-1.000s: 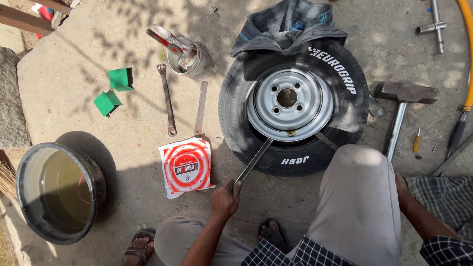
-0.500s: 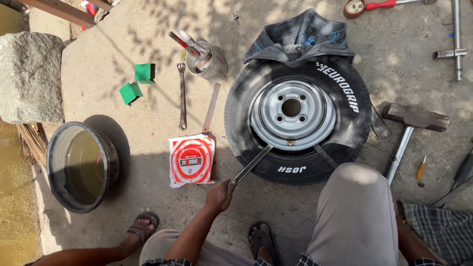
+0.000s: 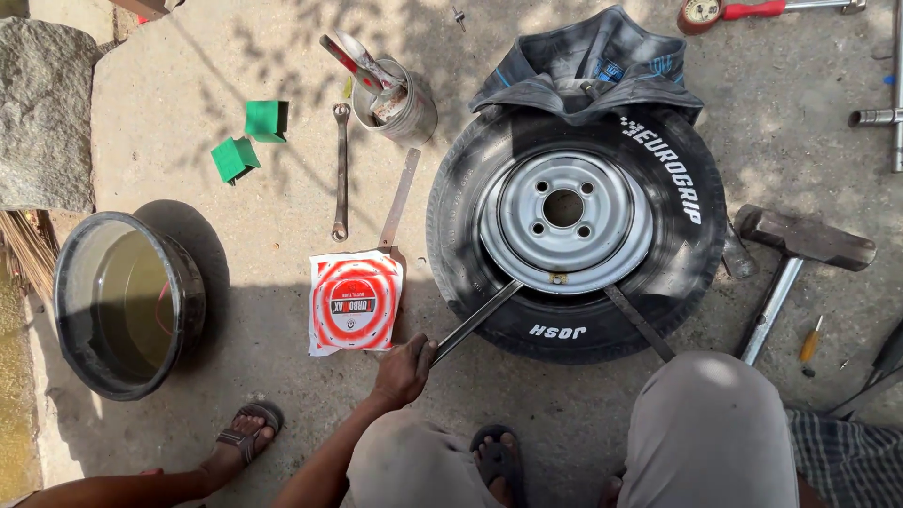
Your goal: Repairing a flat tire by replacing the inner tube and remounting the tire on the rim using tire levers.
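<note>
Head view: left hand (image 3: 403, 370) holds a tyre lever (image 3: 473, 323) in a firm grip, wedged between tyre (image 3: 691, 221) and rim (image 3: 621, 212); right hand is hidden.

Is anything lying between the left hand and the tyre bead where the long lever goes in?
Nothing visible blocks it. The left hand grips the flat steel tyre lever, which runs unobstructed to the grey steel rim of the black tyre. The red-and-white round packet lies beside the hand, off that line.
</note>
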